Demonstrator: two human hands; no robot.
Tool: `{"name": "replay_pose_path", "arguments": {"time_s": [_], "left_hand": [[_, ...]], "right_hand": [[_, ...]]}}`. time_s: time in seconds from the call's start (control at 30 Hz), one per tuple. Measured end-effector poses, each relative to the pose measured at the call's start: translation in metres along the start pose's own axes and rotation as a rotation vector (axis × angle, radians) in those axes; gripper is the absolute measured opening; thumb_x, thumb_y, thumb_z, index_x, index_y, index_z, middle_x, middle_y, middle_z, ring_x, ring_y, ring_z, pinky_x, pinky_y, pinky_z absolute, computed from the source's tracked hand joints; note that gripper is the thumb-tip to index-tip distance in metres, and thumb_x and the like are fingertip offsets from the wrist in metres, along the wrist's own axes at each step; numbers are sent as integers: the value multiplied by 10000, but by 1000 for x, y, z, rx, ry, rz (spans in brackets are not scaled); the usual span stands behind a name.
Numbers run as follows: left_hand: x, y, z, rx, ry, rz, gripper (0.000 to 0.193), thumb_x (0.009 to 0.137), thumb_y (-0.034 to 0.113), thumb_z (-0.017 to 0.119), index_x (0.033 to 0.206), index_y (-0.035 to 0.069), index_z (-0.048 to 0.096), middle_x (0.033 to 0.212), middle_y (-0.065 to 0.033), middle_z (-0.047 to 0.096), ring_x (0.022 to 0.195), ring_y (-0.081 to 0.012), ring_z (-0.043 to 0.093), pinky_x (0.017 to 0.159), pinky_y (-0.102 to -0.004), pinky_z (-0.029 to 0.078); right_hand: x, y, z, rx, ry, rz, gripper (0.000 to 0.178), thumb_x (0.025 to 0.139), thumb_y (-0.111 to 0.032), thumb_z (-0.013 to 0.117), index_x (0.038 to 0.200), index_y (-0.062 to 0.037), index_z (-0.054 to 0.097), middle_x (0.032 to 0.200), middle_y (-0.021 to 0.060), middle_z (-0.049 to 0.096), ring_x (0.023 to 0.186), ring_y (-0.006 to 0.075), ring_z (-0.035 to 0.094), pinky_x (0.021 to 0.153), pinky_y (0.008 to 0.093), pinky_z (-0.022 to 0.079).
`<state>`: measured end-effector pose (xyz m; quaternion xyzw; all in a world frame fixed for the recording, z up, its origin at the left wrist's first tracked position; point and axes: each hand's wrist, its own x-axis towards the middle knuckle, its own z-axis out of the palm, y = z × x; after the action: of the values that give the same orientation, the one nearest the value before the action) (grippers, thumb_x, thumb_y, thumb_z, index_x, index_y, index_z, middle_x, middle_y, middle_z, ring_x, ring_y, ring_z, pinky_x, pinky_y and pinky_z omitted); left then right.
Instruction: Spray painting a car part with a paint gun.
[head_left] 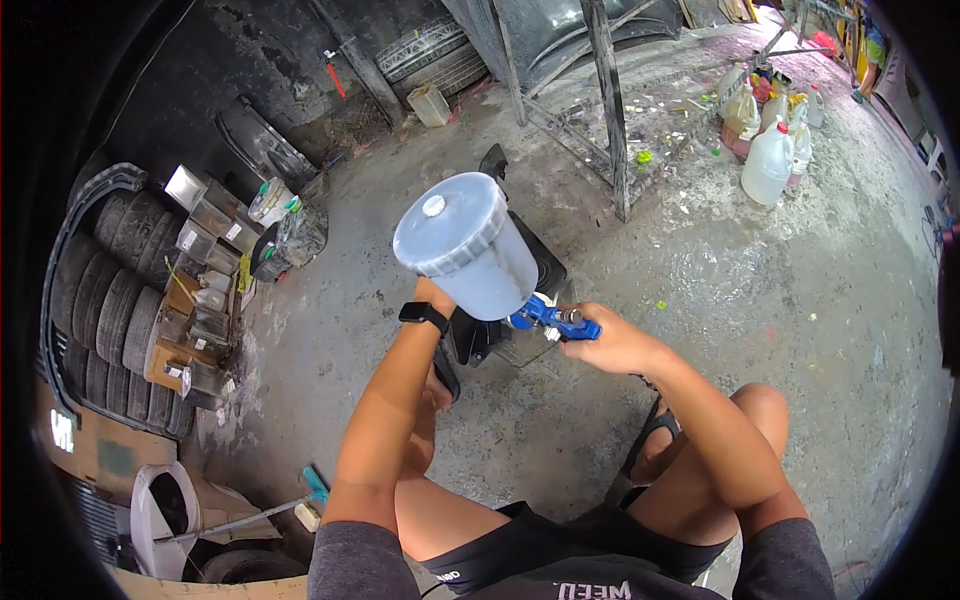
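Observation:
My right hand point(612, 345) is closed around the handle of a blue spray gun point(545, 315). Mounted on the gun is a large translucent plastic cup point(490, 275) with a ribbed screw lid and a small white cap, tilted toward the upper left. Only the back of my left hand point(434, 294) shows, with a black watch on its wrist; the cup hides its fingers. Beyond and below the cup lies a black plastic part point(478, 340), partly covered by it, close to the left hand. Whether the left hand touches that part is hidden.
Stacked tires point(120, 310) and boxes point(195, 330) line the left side. A metal stand leg point(610, 120) rises beyond the cup. Plastic jugs point(768, 165) stand at the far right on the wet concrete floor point(720, 290). A broom point(316, 484) lies at the lower left.

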<state>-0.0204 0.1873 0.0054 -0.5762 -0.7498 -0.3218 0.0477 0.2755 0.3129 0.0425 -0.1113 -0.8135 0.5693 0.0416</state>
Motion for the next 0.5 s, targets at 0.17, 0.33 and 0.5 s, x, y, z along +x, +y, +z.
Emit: {"name": "replay_pose_path", "arguments": {"time_s": [0.17,0.33,0.5], "left_hand": [[16,72,-33,233,-176,-215,417,844,381,557,1118,77,639,1105,-213,635,1033,-399,593,906,-418,476],[23,75,-29,265,-150,-282,421,833,393,548,1088,72,643,1054,-234,639,990,-446,586,873,-479,480],[30,97,-31,221,-214,-407,458,826,390,549,1135,56,605,1038,-274,626,996,-456,580,889,-503,463]], "right_hand": [[1,-9,-9,13,63,9,390,715,-193,611,1007,65,594,914,238,631,894,343,617,797,400,472],[-1,-14,-12,40,166,16,390,732,-173,650,1053,42,596,893,138,615,825,195,581,745,319,459],[0,-16,-20,13,157,17,410,736,-183,648,1076,39,594,896,142,610,831,196,579,754,318,461]]}}
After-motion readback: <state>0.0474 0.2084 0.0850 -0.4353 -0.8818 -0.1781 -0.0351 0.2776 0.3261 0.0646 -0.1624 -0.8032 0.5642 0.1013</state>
